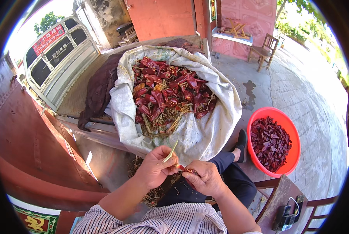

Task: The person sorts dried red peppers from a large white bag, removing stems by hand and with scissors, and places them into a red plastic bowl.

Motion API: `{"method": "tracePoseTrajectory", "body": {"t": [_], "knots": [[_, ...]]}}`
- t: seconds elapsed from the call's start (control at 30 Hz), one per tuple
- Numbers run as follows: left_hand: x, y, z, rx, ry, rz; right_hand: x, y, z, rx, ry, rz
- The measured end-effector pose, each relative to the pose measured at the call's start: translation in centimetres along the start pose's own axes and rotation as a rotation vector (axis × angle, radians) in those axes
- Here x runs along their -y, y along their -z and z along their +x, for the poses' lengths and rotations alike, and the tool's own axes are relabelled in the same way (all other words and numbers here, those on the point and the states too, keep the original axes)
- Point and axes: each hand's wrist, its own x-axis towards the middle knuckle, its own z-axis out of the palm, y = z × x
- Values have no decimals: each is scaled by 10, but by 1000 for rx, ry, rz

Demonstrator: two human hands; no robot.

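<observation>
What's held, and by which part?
Chili: left hand at its left end, right hand at its right part. Pale strip: left hand, by its lower part.

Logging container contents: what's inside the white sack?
Red chillies, dry stalks and crumbs show in the white sack; anything beneath that top layer is covered.

The stalk [170,152] is pale green, the sack [226,93] off-white with brownish stains, its chillies [157,96] deep red, the basin [296,151] bright red, the shirt [182,219] striped dark on white, and the trousers [241,188], being shadowed, seemingly navy.
</observation>
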Motion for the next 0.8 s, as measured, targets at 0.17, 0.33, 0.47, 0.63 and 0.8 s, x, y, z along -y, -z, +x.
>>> {"method": "tracePoseTrajectory", "body": {"t": [0.17,0.33,0.47,0.63,0.8], "knots": [[2,28,-12,-100,-117,-24,1,1,-12,49,-252,169],[-10,30,-17,-97,-105,191,-5,12,-17,-119,-263,77],[-21,73,-46,-104,-95,939,5,70,-17,-446,-270,-149],[-41,121,-82,46,-84,2078,-30,194,-45,-683,-207,-1128],[-53,87,-69,-53,122,2209,-48,194,-66,-667,-318,-895]]}}
